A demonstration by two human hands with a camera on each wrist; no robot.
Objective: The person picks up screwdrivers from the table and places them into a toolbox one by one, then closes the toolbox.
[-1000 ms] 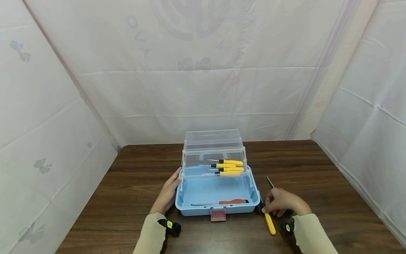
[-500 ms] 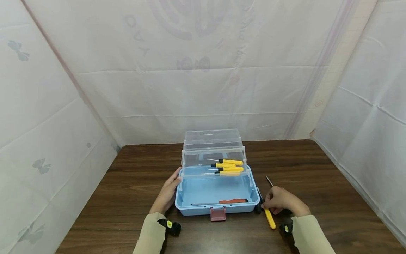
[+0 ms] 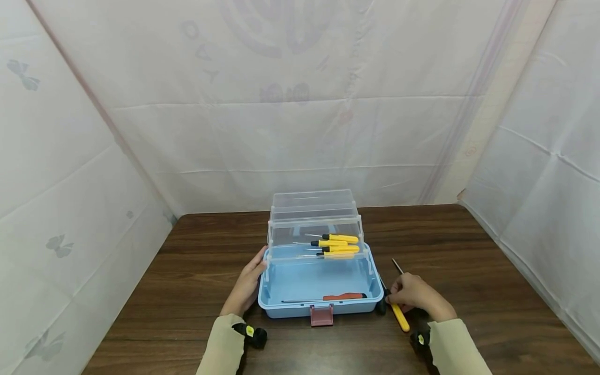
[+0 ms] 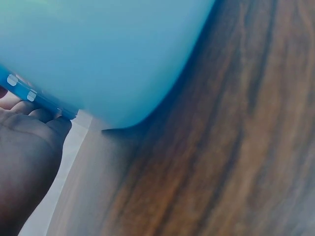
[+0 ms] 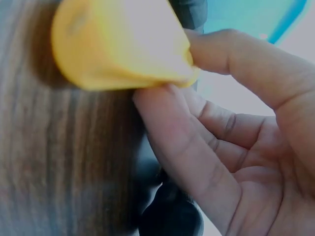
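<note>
A light blue toolbox [image 3: 321, 312] stands open, its clear lid [image 3: 314, 205] raised at the back. My left hand [image 3: 246, 284] grips the left rim, fingers along the outer wall; the left wrist view has the fingers [image 4: 42, 114] against the rim from outside. Right of the box, my right hand [image 3: 417, 297] pinches a yellow-handled screwdriver [image 3: 400, 317] between thumb and fingers, its shaft pointing away from me. The right wrist view shows the yellow handle [image 5: 113, 44] close over the table. Beside the box's right wall lies a black-handled screwdriver [image 3: 382, 306], partly covered by the hand.
Inside the box, a red-handled screwdriver [image 3: 344, 296] lies along the front wall. Several yellow-handled screwdrivers [image 3: 339, 249] rest in the clear upper tray. A reddish latch [image 3: 322, 315] hangs at the front. White sheeting [image 3: 300, 130] walls the dark wooden table [image 3: 197, 260].
My right hand has shifted slightly away from me, and the pinched screwdriver's handle end has moved forward and slightly right. My left hand stays on the toolbox rim.
</note>
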